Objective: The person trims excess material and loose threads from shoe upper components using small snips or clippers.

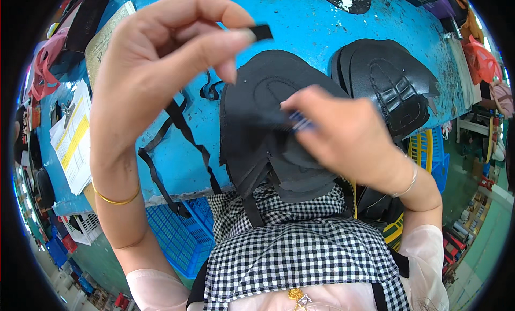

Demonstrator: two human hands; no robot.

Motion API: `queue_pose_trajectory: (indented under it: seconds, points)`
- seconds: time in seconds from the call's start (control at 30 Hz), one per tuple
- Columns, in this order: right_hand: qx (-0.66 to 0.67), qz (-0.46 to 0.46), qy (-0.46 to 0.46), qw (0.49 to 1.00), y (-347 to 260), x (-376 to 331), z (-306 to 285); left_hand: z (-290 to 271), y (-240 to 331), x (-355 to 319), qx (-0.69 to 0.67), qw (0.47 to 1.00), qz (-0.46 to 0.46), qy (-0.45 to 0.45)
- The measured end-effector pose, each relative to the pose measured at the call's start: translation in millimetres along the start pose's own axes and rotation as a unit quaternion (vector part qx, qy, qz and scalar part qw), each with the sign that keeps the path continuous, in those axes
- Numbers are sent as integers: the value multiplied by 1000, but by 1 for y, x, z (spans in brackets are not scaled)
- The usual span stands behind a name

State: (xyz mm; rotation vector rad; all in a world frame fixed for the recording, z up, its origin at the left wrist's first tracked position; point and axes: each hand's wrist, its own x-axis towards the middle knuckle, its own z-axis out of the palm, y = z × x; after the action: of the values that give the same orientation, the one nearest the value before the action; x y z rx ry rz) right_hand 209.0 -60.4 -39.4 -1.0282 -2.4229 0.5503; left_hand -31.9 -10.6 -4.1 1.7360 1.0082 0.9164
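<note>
My left hand (177, 53) is raised at the upper left, thumb and fingers pinching a short black strap end (262, 32). Behind that hand a long twisted black strap (182, 123) runs down across the table edge; whether it is the same piece I cannot tell. My right hand (343, 134) is closed on a small blue thing (300, 121), too blurred to name. It hovers over a stack of black shoe uppers (252, 91), which lies at the table's front edge and overhangs toward my checked apron (289, 252).
Another stack of black shoe uppers (399, 78) lies to the right on the blue table (300, 21). Papers on a clipboard (72, 139) rest at the left edge. Below stand a blue basket (177, 236) and a yellow one (395, 233). A red bag (480, 59) is at far right.
</note>
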Motion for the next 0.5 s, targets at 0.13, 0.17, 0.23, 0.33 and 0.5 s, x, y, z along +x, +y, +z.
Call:
queue_pose_trajectory:
  seconds: [0.13, 0.17, 0.23, 0.33, 0.5]
  points:
    - [-75, 233, 141, 959, 28, -45, -62, 18, 6, 7, -37, 987, -89, -130]
    - [-238, 146, 172, 945, 51, -76, -77, 22, 11, 12, -16, 976, -124, -177]
    - [284, 291, 402, 821, 75, -109, -99, 31, 4, 14, 31, 969, -70, -234]
    - [331, 377, 440, 745, 93, -118, -115, 41, -13, 19, 44, 952, -28, -301]
    - [263, 329, 311, 852, 73, -114, -100, 56, -22, 23, 150, 925, -37, -346]
